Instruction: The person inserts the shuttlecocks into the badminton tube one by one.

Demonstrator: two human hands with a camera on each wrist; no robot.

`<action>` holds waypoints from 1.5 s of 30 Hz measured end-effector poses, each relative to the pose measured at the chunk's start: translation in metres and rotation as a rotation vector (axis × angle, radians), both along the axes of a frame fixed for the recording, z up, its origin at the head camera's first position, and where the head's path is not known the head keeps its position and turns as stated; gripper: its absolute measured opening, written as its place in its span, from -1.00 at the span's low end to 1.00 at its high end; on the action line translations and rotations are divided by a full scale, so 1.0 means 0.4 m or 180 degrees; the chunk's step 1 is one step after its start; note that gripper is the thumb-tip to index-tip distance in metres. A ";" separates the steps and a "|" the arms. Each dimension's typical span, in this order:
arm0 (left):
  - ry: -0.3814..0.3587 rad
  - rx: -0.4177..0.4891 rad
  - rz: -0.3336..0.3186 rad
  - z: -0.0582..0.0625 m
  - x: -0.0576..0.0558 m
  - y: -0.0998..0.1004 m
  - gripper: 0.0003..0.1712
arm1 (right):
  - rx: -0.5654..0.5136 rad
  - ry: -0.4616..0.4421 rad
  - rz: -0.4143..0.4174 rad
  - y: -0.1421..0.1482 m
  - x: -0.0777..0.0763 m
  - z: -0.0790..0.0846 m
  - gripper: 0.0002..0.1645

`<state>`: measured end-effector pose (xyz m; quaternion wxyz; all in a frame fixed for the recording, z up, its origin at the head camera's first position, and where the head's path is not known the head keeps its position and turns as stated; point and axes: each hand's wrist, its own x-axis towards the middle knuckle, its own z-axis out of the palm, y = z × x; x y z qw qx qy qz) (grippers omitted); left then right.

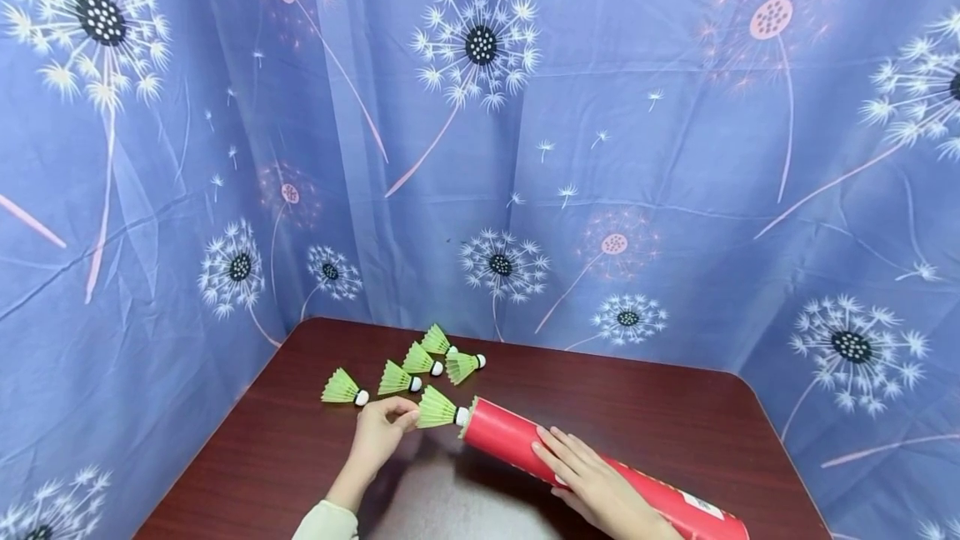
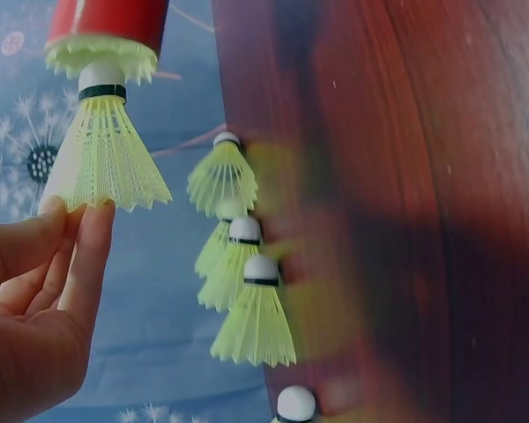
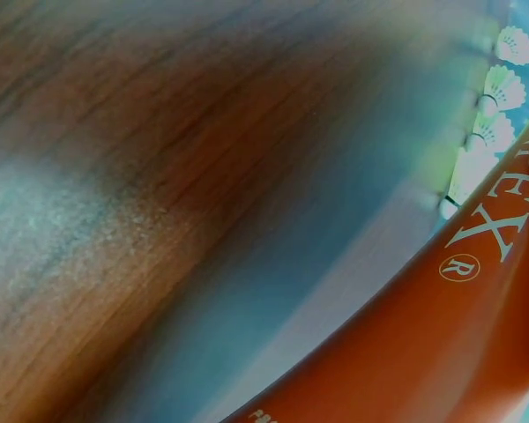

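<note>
My left hand (image 1: 380, 433) pinches the skirt edge of a yellow-green shuttlecock (image 1: 437, 409). Its white cork head, with a black band, points into the mouth of a red shuttlecock tube (image 1: 510, 432). In the left wrist view, the shuttlecock (image 2: 110, 154) is lined up with the tube (image 2: 106, 22), and the jagged skirt rim of another shuttlecock (image 2: 66, 55) shows at the tube's mouth. My right hand (image 1: 592, 482) holds the tube around its middle, fingers over the top and thumb on the near side. White lettering marks the tube (image 3: 406, 326) in the right wrist view.
Several yellow-green shuttlecocks lie on the dark red-brown table (image 1: 675, 407) towards the back left, among them a leftmost one (image 1: 343, 387) and one near the tube (image 1: 465, 367). Blue curtains (image 1: 600, 148) with a dandelion print hang behind and beside the table.
</note>
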<state>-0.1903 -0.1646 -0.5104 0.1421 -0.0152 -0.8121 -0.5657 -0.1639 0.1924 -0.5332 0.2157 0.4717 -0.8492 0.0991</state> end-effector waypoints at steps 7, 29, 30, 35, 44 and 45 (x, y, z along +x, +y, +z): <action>-0.0054 0.0012 -0.0274 0.004 0.002 0.032 -0.93 | 0.0014 -0.0058 0.0032 0.000 -0.001 -0.002 -0.21; 0.0031 -0.0209 -0.0549 0.008 0.002 0.061 -0.90 | 0.0030 0.0080 0.0112 -0.021 0.005 0.009 -0.28; 0.0047 -0.0229 -0.0558 0.008 0.002 0.061 -0.89 | 0.0026 0.0090 0.0118 -0.021 0.005 0.009 -0.27; 0.0054 -0.0303 -0.0592 0.006 0.003 0.062 -0.89 | 0.0061 0.0079 0.0128 -0.018 0.006 0.009 -0.12; 0.0077 -0.0314 -0.0684 0.005 0.007 0.072 -0.90 | -0.0006 0.0185 0.0223 -0.020 0.004 0.009 -0.27; 0.0079 -0.0316 -0.0698 0.004 0.007 0.074 -0.90 | -0.0015 0.0200 0.0235 -0.020 0.004 0.009 -0.28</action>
